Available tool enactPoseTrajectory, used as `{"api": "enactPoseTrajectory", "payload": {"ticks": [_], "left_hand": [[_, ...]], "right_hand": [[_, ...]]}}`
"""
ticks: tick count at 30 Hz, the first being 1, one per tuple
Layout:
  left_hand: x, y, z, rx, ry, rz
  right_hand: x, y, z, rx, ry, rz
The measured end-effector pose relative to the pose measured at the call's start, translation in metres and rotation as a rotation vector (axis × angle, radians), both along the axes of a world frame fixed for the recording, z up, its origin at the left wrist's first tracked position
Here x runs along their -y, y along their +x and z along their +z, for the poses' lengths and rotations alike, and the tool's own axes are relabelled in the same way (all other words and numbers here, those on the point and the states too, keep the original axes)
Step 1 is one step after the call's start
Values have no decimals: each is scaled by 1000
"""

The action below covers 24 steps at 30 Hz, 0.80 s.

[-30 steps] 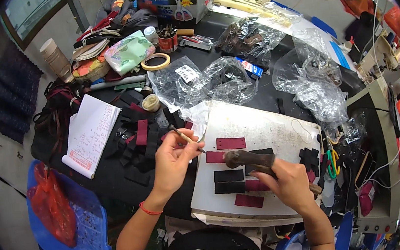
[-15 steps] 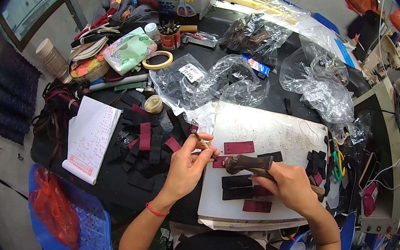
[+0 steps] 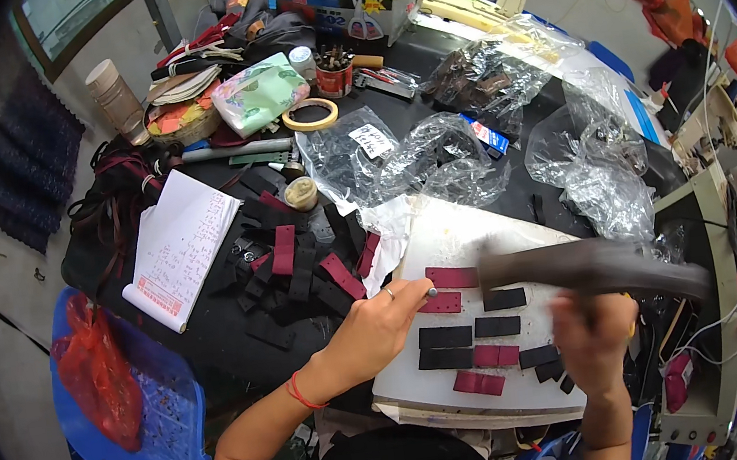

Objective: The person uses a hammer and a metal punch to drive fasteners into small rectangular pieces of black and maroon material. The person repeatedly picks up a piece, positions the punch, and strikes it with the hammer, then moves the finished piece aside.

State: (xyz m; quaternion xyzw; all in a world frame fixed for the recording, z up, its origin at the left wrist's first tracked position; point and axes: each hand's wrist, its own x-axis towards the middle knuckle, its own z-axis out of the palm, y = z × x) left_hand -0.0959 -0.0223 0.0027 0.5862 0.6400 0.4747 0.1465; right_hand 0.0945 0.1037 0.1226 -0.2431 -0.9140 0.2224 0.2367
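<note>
My left hand (image 3: 381, 324), fingers pinched, holds a thin punch (image 3: 432, 293); little more than its round metal end shows past the fingertips. Beside the fingertips a maroon strip with small holes (image 3: 442, 303) lies on the white board (image 3: 405, 394). Just beyond it is another maroon strip (image 3: 449, 276). A hammer (image 3: 564, 268), smeared by motion, is raised over the board's right part in my right hand (image 3: 594, 331), which is closed round its handle. Black strips (image 3: 444, 337) and a folded maroon strip (image 3: 479, 383) lie nearer me on the board.
Left of the board are a heap of black and maroon strips (image 3: 287, 275), a small jar (image 3: 301, 194) and an open notebook (image 3: 179, 242). Clear plastic bags (image 3: 601, 194) and a tape roll (image 3: 310, 115) lie farther back. A blue chair (image 3: 128, 430) stands at the left.
My right hand has lifted the hammer up and to the right, away from the punch. My left hand has turned, tilting the punch and bringing its end up off the maroon strip.
</note>
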Motion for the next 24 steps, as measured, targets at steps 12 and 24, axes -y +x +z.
{"api": "enactPoseTrajectory", "payload": {"ticks": [12,24], "left_hand": [[-8,-13,2,555,-144,18],[0,-1,3,172,-4,-26]], "right_hand": [[-4,16,-30,188,6,16],[5,12,0,-58,-68,-32]]}}
